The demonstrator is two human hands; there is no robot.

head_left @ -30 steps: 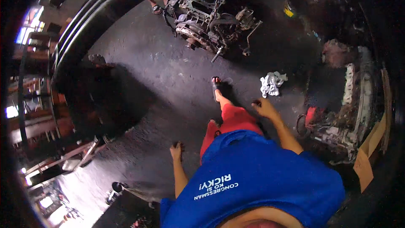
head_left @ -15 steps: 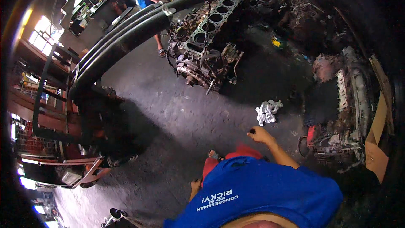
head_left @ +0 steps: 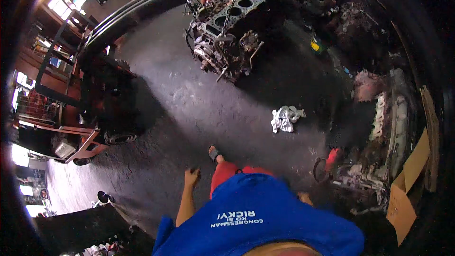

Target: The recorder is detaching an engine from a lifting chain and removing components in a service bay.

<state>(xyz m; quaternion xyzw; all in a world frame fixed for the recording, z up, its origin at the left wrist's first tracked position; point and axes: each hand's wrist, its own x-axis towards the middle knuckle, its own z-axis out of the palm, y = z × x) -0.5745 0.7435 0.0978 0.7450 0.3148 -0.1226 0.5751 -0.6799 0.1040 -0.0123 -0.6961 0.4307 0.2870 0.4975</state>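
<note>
My left hand [head_left: 192,178] hangs over the dark floor, left of my red shorts [head_left: 222,175]. Its fingers are curled in, and whatever they may hold is too small to make out. Beside the right edge of my blue shirt [head_left: 279,204], part of my right hand [head_left: 304,198] shows; its fingers are hidden. Neither hand touches anything around it that I can see. A crumpled white cloth [head_left: 286,118] lies on the floor ahead. Farther off stands a greasy engine block [head_left: 232,33] with a row of several round bores, a chain [head_left: 230,13] running up from it.
Another dirty engine [head_left: 379,156] lies along the right side, with a red part [head_left: 333,155] near it and cardboard [head_left: 403,204] beyond. Dark pipes [head_left: 137,7] curve across the far left. At left stands a metal frame [head_left: 45,76]. A yellow-green container [head_left: 316,45] sits back right.
My left arm has swung forward into view, while my right hand has gone back beside my shirt. One sandalled foot is farther forward. The view has shifted; the person in blue is now mostly cut off.
</note>
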